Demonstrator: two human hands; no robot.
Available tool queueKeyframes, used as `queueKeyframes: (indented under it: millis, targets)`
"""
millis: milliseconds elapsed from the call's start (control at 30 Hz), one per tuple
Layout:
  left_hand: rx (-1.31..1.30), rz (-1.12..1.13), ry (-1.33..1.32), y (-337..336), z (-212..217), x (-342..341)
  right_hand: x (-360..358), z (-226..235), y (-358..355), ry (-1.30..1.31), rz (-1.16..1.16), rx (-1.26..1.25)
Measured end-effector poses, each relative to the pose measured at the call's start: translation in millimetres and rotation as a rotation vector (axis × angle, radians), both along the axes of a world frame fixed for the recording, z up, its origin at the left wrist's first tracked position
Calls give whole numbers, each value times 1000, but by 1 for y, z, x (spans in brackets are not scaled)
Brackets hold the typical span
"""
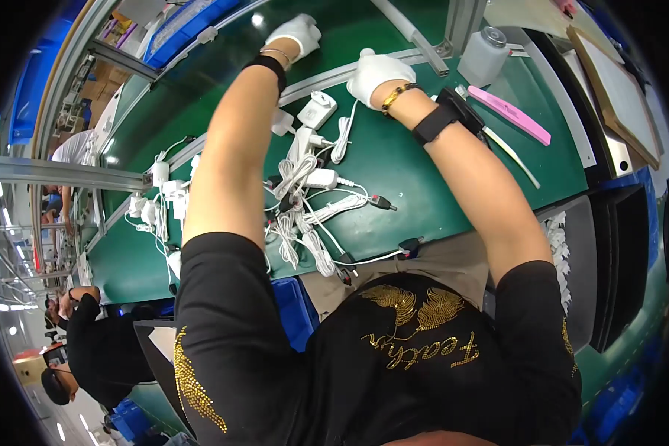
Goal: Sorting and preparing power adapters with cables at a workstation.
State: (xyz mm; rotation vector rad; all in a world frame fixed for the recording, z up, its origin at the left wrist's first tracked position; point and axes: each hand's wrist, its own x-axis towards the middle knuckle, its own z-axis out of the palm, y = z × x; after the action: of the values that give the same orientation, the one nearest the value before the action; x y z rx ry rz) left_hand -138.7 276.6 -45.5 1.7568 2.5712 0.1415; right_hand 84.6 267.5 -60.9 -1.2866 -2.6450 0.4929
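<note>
Chargers (160, 175) are bunched up leftmost, right by the metal rail (316, 85). Left hand (297, 33) reaches past that rail, arm nearly straight, fingers curled; can't tell if it's gripping anything. Coiled chargers (321, 178) sprawl on the rail's near side, probably bundled so leads don't snarl. Right hand (380, 76) is at the rail, forearm angled inward, fingers bunched; white cord (347, 128) rises toward it, can't tell if it's held.
</note>
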Motion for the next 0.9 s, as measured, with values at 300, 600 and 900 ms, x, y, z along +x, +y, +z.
queueKeyframes:
  millis: [300,600,900]
  targets:
    - [524,145,-304,-219,153,6,67,120,-91,1549,419,-799]
    - [798,-77,-478,-374,192,192,147,102,-173,1344,541,-1268]
    - [959,142,-1622,-328,31,282,178,48,-190,1193,373,-1370]
